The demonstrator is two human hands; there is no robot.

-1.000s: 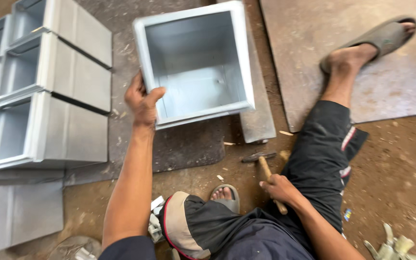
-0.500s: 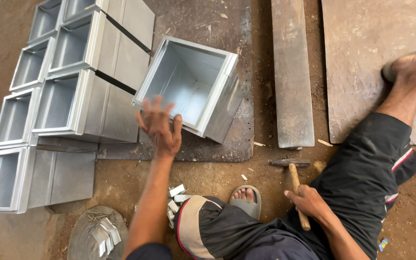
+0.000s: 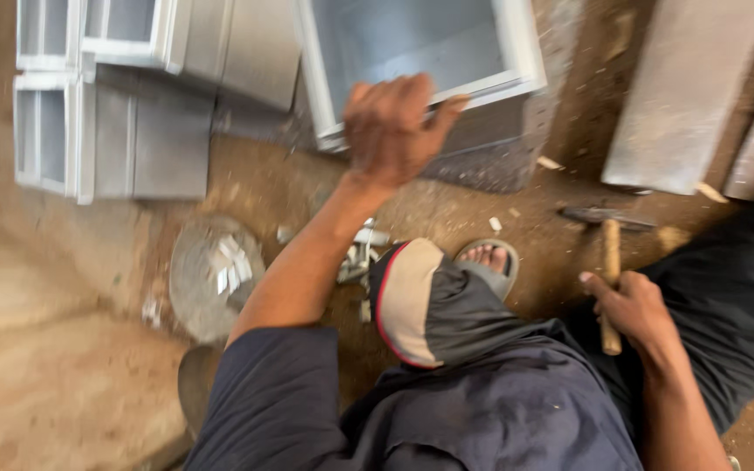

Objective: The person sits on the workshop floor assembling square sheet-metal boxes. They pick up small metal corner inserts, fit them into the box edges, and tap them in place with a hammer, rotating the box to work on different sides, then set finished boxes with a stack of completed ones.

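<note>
My left hand (image 3: 392,126) grips the near rim of an open square sheet-metal box (image 3: 421,52) that rests on a dark metal slab (image 3: 490,161) on the dirt floor. My right hand (image 3: 634,310) lies low on the right, closed around the wooden handle of a hammer (image 3: 610,262) whose dark head rests on the ground. I sit on the ground in dark clothes, with one bent knee and a foot in a grey sandal (image 3: 488,262) between my arms.
Several finished metal boxes (image 3: 115,131) are lined up at the upper left. A flat metal bar (image 3: 687,96) lies at the upper right. A round dish holding small metal clips (image 3: 215,275) sits on the floor left of my knee.
The view has swung down and closer. My left hand has gone from the box's side to gripping its near rim. The right hand stays on the hammer handle.
</note>
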